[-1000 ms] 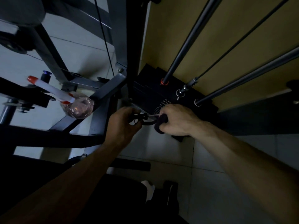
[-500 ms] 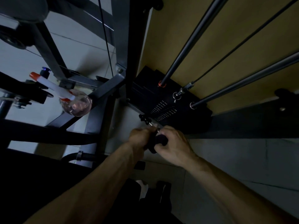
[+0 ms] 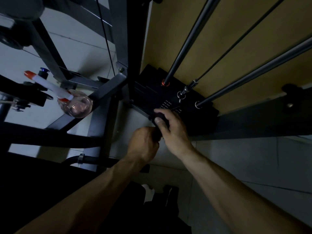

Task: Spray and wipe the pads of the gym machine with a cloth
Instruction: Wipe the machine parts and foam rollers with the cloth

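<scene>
My right hand grips the black knob of a selector pin, thumb on top, held against the front face of the black weight stack. Just below it, the fingers of my left hand curl round a dark piece joined to that pin; what it is stays hidden in the fist. A clear round spray bottle with pinkish liquid, a white neck and a red nozzle rests on the machine frame at the left, out of both hands. No cloth shows. A dark pad sits at the top left corner.
Two steel guide rods and a thin cable rise from the stack along a yellow wall. Grey frame beams cross the left half. Pale floor tiles lie at the right; my feet stand below.
My right hand has carried the knob up and right onto the weight stack's face. My left hand stayed close under it, still curled. The bottle has not moved.
</scene>
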Demonstrator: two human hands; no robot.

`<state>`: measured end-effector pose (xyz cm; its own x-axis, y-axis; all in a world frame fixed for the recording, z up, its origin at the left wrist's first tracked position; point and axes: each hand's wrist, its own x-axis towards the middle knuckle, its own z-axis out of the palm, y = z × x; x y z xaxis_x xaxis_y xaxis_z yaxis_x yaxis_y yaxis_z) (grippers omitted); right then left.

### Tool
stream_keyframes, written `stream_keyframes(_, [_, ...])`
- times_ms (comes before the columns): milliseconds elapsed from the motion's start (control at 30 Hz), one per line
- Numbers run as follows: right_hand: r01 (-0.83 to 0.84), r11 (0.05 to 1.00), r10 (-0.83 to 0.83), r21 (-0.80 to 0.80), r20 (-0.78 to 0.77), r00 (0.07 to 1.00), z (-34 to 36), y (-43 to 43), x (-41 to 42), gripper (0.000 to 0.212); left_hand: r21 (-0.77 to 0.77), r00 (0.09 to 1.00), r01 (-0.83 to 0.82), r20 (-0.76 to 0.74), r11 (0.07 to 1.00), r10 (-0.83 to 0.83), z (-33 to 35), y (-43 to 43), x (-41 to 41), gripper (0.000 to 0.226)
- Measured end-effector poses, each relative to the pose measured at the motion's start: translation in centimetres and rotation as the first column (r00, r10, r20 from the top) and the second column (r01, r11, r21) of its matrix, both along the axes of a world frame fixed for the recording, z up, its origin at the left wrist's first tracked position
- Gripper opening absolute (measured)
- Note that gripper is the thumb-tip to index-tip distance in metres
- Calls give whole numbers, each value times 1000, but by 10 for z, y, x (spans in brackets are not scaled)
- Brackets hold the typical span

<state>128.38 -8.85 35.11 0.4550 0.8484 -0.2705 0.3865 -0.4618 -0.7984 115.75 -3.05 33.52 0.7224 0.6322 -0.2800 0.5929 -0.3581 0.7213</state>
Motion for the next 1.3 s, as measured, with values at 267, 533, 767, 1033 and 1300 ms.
stream_keyframes(267, [-217, 959, 240, -184, 112, 964, 3, 0, 13, 20, 284, 970, 225, -154, 932, -187, 12, 11, -16, 30])
stream_keyframes(533, [18, 945, 94, -327, 321, 943, 5, 9, -9, 25, 70, 946, 222, -257, 973, -197, 16, 15, -5, 24])
stream_keyframes(767, [-26, 998, 21, -51, -111, 994, 12, 2, 7, 16, -656, 991, -120, -36, 745, 128, 19, 24, -12, 16])
stream_keyframes(1033, [-27, 869, 241, -494, 374, 896, 28, 30, -8, 33, 61, 960, 174, -231, 983, -156, 22, 6, -9, 24])
stream_keyframes(1300, [490, 858, -487, -156, -552, 676, 21, 1, -12, 55, -523, 989, -143, -42, 840, 143, 17, 14, -9, 23])
